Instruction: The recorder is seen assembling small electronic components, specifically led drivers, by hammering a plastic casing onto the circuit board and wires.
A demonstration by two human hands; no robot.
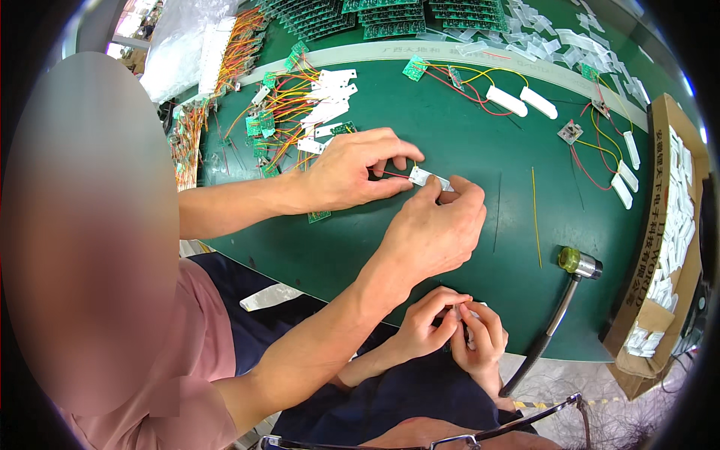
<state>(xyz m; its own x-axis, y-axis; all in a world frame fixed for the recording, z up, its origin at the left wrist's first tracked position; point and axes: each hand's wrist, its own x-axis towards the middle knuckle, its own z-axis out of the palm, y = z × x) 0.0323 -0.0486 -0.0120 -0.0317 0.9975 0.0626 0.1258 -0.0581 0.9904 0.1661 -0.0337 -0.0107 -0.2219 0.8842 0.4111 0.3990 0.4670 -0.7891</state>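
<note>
Close to the table's near edge, my left hand and my right hand meet, fingers pinched together. Between them is a small whitish piece, mostly covered by the fingers, so its kind cannot be made out. Right of my hands lies a hammer with a yellow-green head and a black grip, its handle end near my right wrist. Just beyond, a co-worker in a pink shirt reaches across from the left. Their two hands hold a white plastic case with a red and a yellow wire.
Wired green circuit boards with white cases are heaped at the left. Finished-looking wired sets lie at the back right. A cardboard box of white cases stands at the right edge. Loose wires lie mid-table; stacked boards stand behind.
</note>
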